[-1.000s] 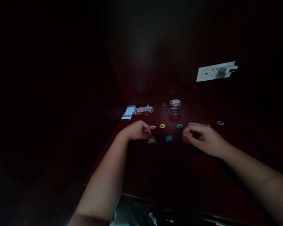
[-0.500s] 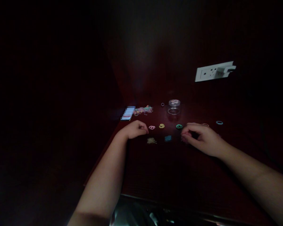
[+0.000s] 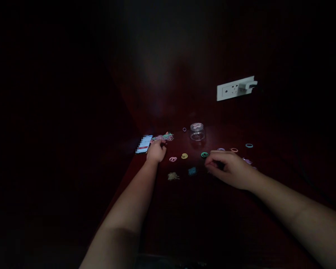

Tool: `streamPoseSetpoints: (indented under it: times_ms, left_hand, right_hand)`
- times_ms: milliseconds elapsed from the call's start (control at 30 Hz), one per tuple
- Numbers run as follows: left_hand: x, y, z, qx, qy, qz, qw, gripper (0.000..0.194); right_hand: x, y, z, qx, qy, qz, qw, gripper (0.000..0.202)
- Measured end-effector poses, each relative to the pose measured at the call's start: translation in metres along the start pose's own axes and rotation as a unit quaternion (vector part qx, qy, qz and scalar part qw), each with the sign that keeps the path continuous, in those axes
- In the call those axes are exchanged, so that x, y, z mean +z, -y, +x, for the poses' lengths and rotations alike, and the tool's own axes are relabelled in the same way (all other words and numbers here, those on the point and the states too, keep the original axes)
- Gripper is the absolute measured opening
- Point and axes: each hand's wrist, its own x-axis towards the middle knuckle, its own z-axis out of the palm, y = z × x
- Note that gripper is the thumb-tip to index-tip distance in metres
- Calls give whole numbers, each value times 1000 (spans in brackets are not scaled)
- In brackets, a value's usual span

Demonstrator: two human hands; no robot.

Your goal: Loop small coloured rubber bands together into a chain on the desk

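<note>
My left hand (image 3: 156,150) is at the near edge of a mixed pile of colourful bands (image 3: 166,137), its fingers bent over it; whether it pinches a band is too small to tell. My right hand (image 3: 228,167) rests on the dark table with thumb and fingertips together, right of the green bands (image 3: 204,154); what is between them is hidden. Pink bands (image 3: 173,159) and yellow bands (image 3: 184,156) lie between my hands. Nearer are a beige bunch (image 3: 173,176) and a blue bunch (image 3: 192,171).
A lidded clear jar (image 3: 197,132) stands behind the bands. A lit phone (image 3: 144,144) lies left of the pile. Orange (image 3: 234,150), blue (image 3: 249,145) and purple bands (image 3: 246,161) lie around my right hand. A wall socket (image 3: 235,88) holds a plug.
My left hand has moved forward from beside the pink bands to the mixed pile. My right hand stays closed near the green bands. The camera view has shifted a little.
</note>
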Motion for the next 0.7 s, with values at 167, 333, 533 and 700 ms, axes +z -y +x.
streamPoseSetpoints:
  times_ms: [167,333,533,700]
  left_hand:
    - [4,4,11,-16,11,-1,1000,28]
    - [4,8,13,-35,23,1,999,21]
    - [0,9,11,-24,12,2,1000,16]
    - [-8,-1,2,21,-34,-18,999,18]
  right_hand:
    - [0,1,-1,1,5,-9,1000,11]
    - [4,2,-1,-14,15,-11,1000,10]
    - [5,2,-2,-2,20,-10,1000,11]
    - [5,1,-1,-6,23,-12,1000,10]
